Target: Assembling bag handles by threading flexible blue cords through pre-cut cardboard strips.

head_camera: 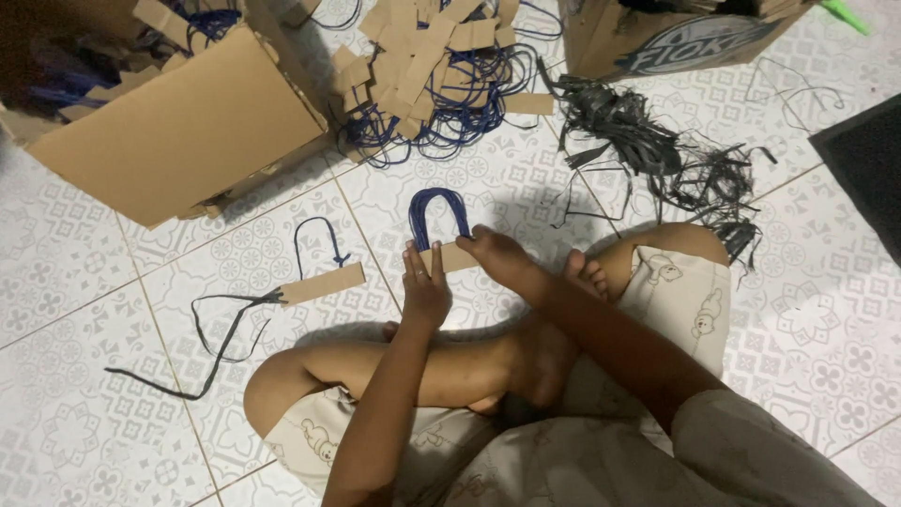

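On the patterned floor tiles just in front of your crossed legs, your left hand (424, 286) and right hand (497, 255) meet on a small strip of brown cardboard (449, 256) with a bundle of blue cord (439, 214) looped over it in a tall arch. The cord looks thin and glossy, many strands lying side by side, both ends tucked down at the strip. Your left fingers lie straight and close together, pressing the strip's left end; your right fingers curl narrowly onto its right end, though whether they pinch the cord too is hard to make out. Just to the left lies another cardboard strip (322, 284) with a thin blue loop and dark trailing strands. Farther off are a heap of finished cards (441, 70), a cardboard box (178, 122), and shredded dark strips (657, 150).
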